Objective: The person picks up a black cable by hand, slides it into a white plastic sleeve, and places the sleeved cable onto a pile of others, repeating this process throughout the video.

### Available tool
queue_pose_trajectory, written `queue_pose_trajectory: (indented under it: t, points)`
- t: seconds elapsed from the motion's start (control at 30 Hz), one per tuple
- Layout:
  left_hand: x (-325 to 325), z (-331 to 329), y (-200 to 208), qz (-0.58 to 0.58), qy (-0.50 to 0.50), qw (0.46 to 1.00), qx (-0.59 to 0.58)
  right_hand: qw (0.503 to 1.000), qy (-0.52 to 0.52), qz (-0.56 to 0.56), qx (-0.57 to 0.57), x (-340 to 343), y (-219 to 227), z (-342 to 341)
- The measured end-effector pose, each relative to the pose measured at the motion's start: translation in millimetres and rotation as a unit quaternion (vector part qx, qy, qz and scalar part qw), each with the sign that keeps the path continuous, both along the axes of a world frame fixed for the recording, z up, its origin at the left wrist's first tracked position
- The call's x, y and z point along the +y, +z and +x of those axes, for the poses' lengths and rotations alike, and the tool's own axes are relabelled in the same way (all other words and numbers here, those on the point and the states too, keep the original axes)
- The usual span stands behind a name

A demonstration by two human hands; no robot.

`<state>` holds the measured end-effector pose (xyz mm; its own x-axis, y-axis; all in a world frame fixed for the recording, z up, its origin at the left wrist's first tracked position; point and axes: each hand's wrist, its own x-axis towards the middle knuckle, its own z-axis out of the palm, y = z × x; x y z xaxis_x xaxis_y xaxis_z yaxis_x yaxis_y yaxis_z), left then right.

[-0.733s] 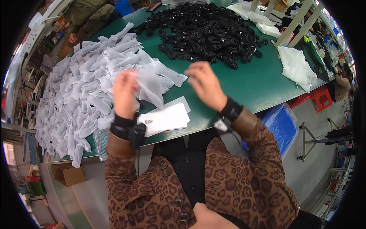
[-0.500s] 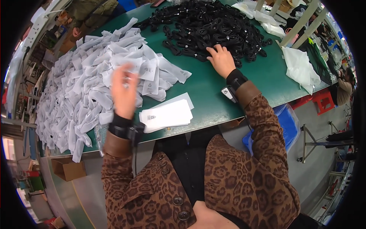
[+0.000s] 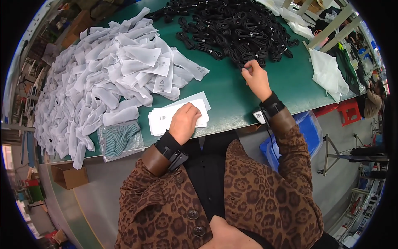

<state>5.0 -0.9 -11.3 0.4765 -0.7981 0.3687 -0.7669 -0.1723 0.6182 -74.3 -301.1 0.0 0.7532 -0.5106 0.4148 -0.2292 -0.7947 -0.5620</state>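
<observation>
Left hand (image 3: 185, 123) on the bag stack (image 3: 159, 121), right hand (image 3: 256, 79) on a black cord (image 3: 239, 62)

The bag stack, flat and white with small printed marks, lies at the near edge of the green table (image 3: 226, 103); the left hand rests on its right part, fingers curled down, though whether they pinch a single bag I cannot tell; beyond the stack and to its right, the right hand is narrow, thumb and fingertips pinched on the end of the black cord, which lies at the near fringe of the cord heap (image 3: 232, 31).

Handled well, the cord would be drawn out gently, since loops in such a heap could catch their neighbours; on the stack, light fingertip pressure should part one bag from the next, while a heavy palm might skew the lot.

Left of the stack spreads a big mound of whitish sleeves (image 3: 112, 74), their contents too veiled to tell; just left of the stack, nearer the body, sits a striped teal cloth (image 3: 120, 139) in clear plastic; well to the stack's right lie a crumpled white sheet (image 3: 328, 74) and, below table height, a blue bin (image 3: 288, 139).
</observation>
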Motion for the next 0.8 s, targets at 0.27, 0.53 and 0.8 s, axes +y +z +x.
queue_pose_trajectory:
  t: [0.27, 0.53, 0.8]
  points:
    - [2.0, -0.7, 4.2, -0.001, 0.06, 0.98, 0.19, 0.842, 0.173, 0.51, 0.042, 78.6, 28.4, -64.0]
    - [0.4, -1.6, 3.6, -0.049, 0.065, 0.973, 0.216, 0.824, 0.242, 0.496, 0.13, 87.8, 21.6, -74.1]
    - [-2.6, -7.5, 21.3, -0.087, -0.084, 0.992, 0.027, 0.61, 0.24, 0.736, 0.171, 82.0, 6.9, -65.8]
